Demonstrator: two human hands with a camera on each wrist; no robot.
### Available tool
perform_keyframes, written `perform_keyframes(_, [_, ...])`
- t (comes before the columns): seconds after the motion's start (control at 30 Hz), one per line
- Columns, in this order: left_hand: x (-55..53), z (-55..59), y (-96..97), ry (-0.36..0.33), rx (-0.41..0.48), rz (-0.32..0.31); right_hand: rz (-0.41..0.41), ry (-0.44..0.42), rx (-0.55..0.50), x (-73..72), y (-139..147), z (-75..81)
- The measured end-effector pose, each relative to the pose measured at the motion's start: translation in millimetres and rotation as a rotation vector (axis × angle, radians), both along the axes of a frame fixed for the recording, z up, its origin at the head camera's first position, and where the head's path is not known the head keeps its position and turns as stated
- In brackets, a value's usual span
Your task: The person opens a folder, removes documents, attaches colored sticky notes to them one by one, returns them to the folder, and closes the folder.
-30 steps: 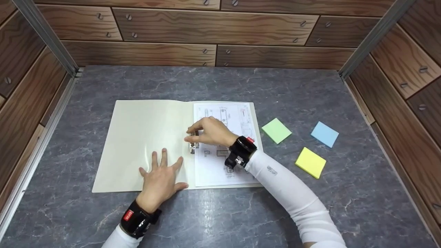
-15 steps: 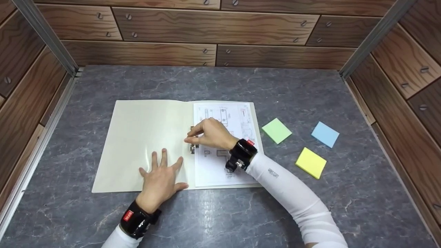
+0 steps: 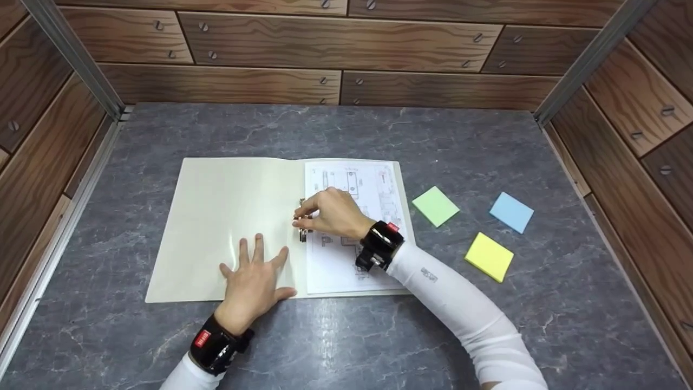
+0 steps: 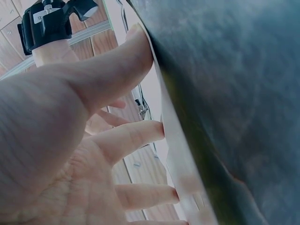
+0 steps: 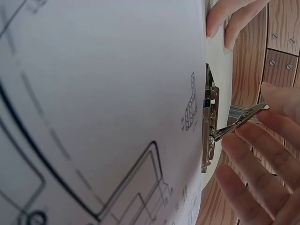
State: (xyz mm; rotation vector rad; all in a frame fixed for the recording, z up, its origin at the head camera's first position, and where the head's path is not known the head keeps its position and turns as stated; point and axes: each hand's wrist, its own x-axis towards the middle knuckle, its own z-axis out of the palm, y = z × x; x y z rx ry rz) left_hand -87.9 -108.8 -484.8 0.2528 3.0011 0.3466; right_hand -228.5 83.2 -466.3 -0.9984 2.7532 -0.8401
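A cream folder (image 3: 208,200) lies spread on the table, with printed drawing sheets (image 3: 335,276) on its right half. Along the sheets' left edge runs a metal clip (image 5: 209,122), partly hidden in the head view. My right hand (image 3: 338,211) pinches the clip's raised lever (image 5: 243,119) between thumb and fingers; in the right wrist view the lever stands tilted away from its base. My left hand (image 3: 252,287) rests with spread, straight fingers on the folder's left cover, its thumb near the bottom edge. In the left wrist view its fingertips (image 4: 157,129) touch the cover.
Right of the folder lie three sticky note pads: green (image 3: 436,206), blue (image 3: 511,212) and yellow (image 3: 489,257). Wood-patterned walls (image 3: 346,43) with metal corner rails (image 3: 76,59) border the grey marbled table (image 3: 325,130) at the back and sides.
My right hand has shifted very slightly at the clip, its fingertips staying by the lever. The left hand, folder and note pads stay in place.
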Motion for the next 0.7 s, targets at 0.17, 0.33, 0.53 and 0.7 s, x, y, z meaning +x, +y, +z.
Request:
perform_keyframes(0.17, [0.2,-0.8,0.1,-0.009,0.005,0.004,-0.005,0.022,-0.01,-0.2,1.0,0.8])
perform_keyframes(0.33, [0.4,-0.6,0.5,-0.008,0.001,0.004,-0.014,0.038,-0.029,-2.0,0.8,1.5])
perform_keyframes(0.53, [1.2,0.0,1.6,-0.002,-0.004,0.002,-0.029,0.036,-0.052,-4.5,0.2,2.4])
perform_keyframes(0.7, [0.7,0.3,1.8,0.0,-0.009,0.0,-0.06,0.018,-0.078,-8.9,-0.7,1.6])
